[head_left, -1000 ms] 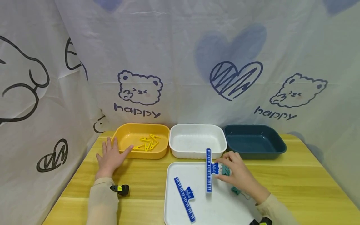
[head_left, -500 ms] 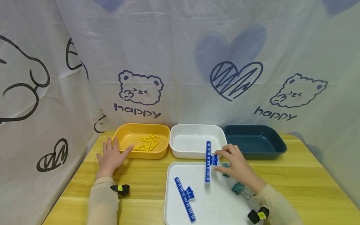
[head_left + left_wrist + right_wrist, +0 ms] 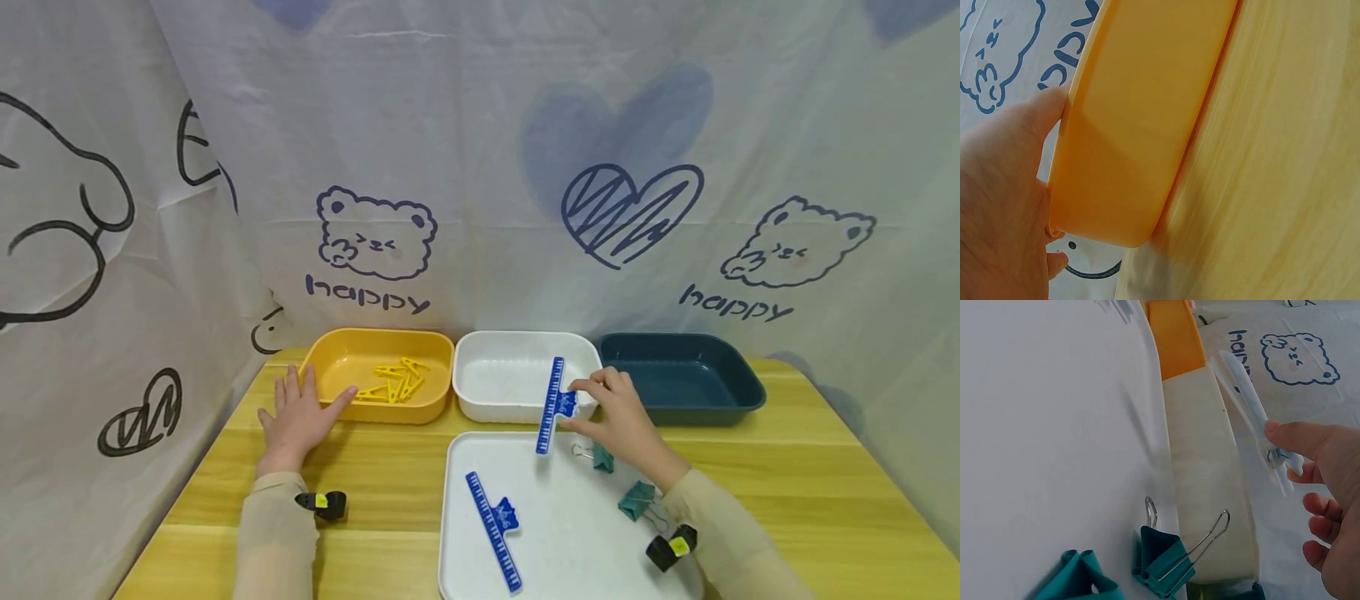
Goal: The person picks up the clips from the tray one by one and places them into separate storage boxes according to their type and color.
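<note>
One blue clip (image 3: pixel 551 408), pinched in right hand (image 3: pixel 627 423), now sits farther, at near rim of white bin (image 3: pixel 495 412); carry seems nearly done, release not yet made. Second clip (image 3: pixel 492 530) on tray (image 3: pixel 547 508). Left hand (image 3: pixel 296 423) spread against yellow bin (image 3: pixel 405 414).

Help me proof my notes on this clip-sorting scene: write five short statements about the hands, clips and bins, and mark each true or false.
1. The right hand pinches a blue piano-key clip. True.
2. The yellow plastic clips are in the white bin. False: the yellow plastic clips lie in the orange-yellow bin.
3. Two teal binder clips are on the white tray. True.
4. The left hand holds a binder clip. False: the left hand touches the orange-yellow bin and holds no clip.
5. A second blue clip lies on the tray. True.
</note>
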The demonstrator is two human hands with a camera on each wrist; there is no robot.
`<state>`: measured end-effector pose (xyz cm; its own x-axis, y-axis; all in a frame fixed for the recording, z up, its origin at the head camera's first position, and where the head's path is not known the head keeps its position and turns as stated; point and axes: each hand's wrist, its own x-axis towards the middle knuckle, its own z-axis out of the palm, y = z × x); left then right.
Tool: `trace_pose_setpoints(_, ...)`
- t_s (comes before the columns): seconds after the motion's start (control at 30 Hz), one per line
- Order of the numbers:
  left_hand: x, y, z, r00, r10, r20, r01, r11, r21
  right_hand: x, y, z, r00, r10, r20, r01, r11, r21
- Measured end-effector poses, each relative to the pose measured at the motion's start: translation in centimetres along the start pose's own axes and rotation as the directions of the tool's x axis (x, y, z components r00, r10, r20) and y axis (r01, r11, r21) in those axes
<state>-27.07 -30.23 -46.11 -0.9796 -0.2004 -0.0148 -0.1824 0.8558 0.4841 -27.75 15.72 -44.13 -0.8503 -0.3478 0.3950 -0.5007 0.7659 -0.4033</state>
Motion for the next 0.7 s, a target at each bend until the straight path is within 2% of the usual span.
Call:
trace_pose_setpoints(0.33, -0.1, 0.1, -0.1, 1.000, -0.005, 0.003, 0.005, 1.000, 0.000, 1.5, 0.1, 1.2, 0.999, 0.038, -0.017, -0.037, 0.998, 0.057)
trace_pose_setpoints(0.7, -0.1, 0.0, -0.2, 1.000, -0.013, 0.009, 0.013, 1.000, 0.003, 2.8, 0.4, 2.1, 0.995, 0.096, -0.009, -0.095, 0.994, 0.051)
